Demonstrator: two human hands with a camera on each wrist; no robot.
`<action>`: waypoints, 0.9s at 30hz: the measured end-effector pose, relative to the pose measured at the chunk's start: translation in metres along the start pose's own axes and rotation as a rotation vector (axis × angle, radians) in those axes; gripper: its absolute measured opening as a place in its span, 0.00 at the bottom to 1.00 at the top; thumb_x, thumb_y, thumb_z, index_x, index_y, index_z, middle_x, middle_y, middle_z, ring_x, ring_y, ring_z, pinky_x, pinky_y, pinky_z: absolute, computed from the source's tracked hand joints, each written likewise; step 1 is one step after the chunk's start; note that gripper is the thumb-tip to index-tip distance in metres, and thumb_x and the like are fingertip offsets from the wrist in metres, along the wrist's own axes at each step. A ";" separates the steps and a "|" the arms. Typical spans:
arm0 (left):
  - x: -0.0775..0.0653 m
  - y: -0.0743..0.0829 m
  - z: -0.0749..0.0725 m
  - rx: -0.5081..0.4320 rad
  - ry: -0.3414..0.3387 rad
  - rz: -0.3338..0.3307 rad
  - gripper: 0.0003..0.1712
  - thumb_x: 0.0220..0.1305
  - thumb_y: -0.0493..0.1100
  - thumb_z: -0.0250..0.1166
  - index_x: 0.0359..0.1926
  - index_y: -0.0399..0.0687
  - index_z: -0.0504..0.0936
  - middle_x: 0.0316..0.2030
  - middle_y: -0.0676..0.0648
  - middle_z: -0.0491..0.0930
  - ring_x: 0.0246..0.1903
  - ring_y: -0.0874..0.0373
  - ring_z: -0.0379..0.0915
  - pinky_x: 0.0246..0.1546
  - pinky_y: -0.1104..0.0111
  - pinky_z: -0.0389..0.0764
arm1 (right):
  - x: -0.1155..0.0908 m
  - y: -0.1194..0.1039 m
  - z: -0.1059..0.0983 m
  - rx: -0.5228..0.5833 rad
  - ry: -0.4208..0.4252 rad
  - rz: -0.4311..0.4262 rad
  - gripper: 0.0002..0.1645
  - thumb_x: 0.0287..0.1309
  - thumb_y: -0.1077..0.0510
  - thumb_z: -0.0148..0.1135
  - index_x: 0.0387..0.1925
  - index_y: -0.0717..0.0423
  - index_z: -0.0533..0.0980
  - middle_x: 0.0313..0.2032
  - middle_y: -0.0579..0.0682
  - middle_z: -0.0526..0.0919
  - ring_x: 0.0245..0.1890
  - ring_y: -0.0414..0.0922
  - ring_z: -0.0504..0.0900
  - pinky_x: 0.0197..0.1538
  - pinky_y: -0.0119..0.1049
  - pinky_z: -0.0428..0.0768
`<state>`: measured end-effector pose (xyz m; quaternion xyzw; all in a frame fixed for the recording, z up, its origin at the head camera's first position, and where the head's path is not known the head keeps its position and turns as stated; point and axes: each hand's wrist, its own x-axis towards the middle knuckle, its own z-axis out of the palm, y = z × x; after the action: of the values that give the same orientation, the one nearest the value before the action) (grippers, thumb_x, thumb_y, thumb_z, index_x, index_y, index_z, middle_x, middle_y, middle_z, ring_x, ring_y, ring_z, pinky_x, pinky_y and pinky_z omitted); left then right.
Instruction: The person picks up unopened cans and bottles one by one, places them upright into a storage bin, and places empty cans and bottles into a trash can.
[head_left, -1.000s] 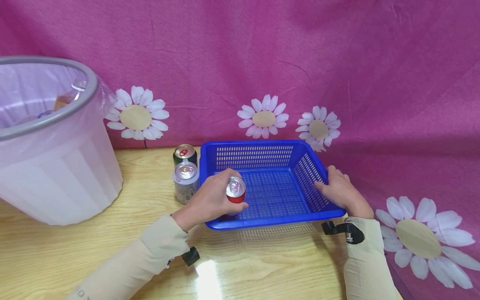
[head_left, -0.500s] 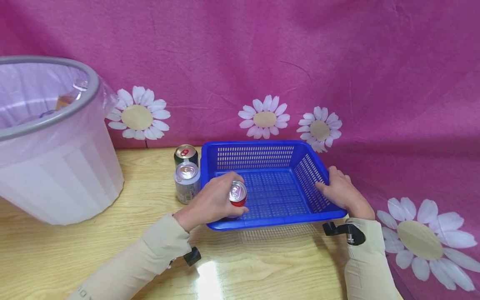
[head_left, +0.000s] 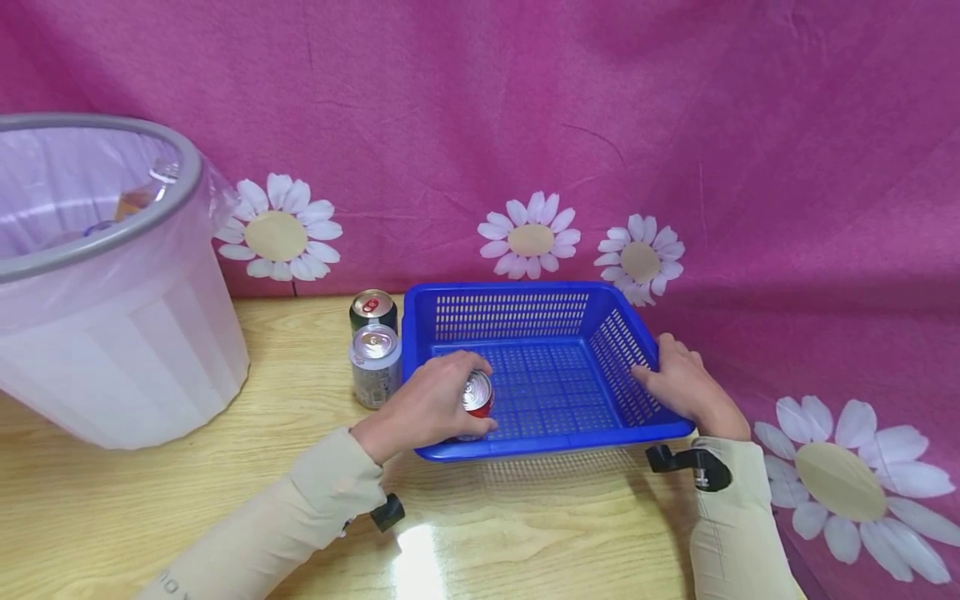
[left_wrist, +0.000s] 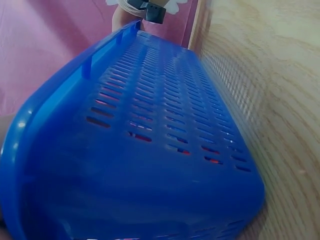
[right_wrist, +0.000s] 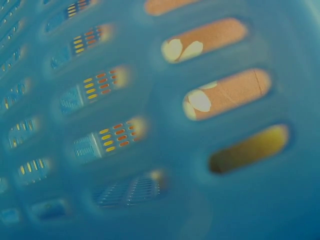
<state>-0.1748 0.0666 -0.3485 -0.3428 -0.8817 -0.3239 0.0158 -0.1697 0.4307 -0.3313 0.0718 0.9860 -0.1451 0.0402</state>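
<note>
In the head view my left hand (head_left: 431, 402) grips a red drink can (head_left: 477, 400) with a silver top, low inside the left front corner of a blue plastic basket (head_left: 551, 440). Thumb and fingers wrap the can's sides. At the basket's right end, my right hand (head_left: 686, 385) holds the rim, thumb inside and the other fingers largely hidden outside. The left wrist view shows the slotted outer wall of the basket (left_wrist: 150, 175), with bits of red behind the slots. Only the basket's slotted wall (right_wrist: 165, 150) fills the right wrist view, close up.
Left of the basket stand a silver-white can (head_left: 375, 371) and, behind it, a dark green can (head_left: 373, 308). A white bin (head_left: 135, 358) with a plastic liner takes up the far left of the wooden table (head_left: 525, 533). A pink flowered cloth (head_left: 420, 125) hangs behind.
My left hand has lowered the red can slightly, deeper into the basket's left front corner and a little to the right. My right hand keeps its place on the rim.
</note>
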 end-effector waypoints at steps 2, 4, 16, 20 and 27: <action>0.000 0.001 -0.001 -0.011 -0.010 -0.005 0.37 0.44 0.55 0.78 0.54 0.46 0.77 0.48 0.49 0.83 0.46 0.57 0.80 0.50 0.64 0.82 | 0.000 0.000 0.000 0.000 0.002 0.001 0.34 0.64 0.44 0.52 0.57 0.67 0.59 0.45 0.65 0.71 0.48 0.63 0.67 0.48 0.57 0.72; 0.000 0.001 -0.001 -0.017 -0.013 -0.006 0.39 0.44 0.55 0.78 0.56 0.45 0.76 0.50 0.49 0.83 0.48 0.57 0.80 0.52 0.63 0.81 | 0.000 0.000 0.000 -0.001 0.007 -0.001 0.34 0.64 0.44 0.53 0.57 0.68 0.60 0.45 0.65 0.71 0.47 0.63 0.67 0.48 0.57 0.72; 0.000 -0.001 -0.004 -0.097 0.025 -0.021 0.38 0.46 0.58 0.76 0.57 0.45 0.78 0.53 0.48 0.83 0.51 0.56 0.80 0.55 0.63 0.80 | 0.001 -0.001 0.000 0.003 -0.002 0.002 0.34 0.64 0.45 0.52 0.59 0.68 0.59 0.47 0.66 0.71 0.49 0.64 0.67 0.50 0.59 0.72; 0.000 -0.002 -0.004 -0.137 0.053 -0.017 0.38 0.46 0.58 0.76 0.56 0.45 0.79 0.51 0.48 0.84 0.49 0.56 0.80 0.53 0.64 0.81 | 0.001 0.000 0.001 0.000 0.005 -0.002 0.34 0.64 0.45 0.52 0.58 0.68 0.59 0.46 0.65 0.71 0.49 0.64 0.68 0.49 0.59 0.72; -0.001 -0.002 -0.006 -0.160 0.059 -0.027 0.36 0.47 0.59 0.75 0.56 0.48 0.79 0.53 0.49 0.83 0.52 0.56 0.79 0.55 0.65 0.81 | 0.000 -0.001 0.002 -0.006 0.010 -0.006 0.35 0.64 0.45 0.54 0.58 0.69 0.59 0.46 0.66 0.71 0.48 0.65 0.68 0.50 0.60 0.71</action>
<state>-0.1761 0.0617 -0.3451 -0.3216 -0.8567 -0.4033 0.0100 -0.1700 0.4291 -0.3325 0.0697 0.9868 -0.1419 0.0351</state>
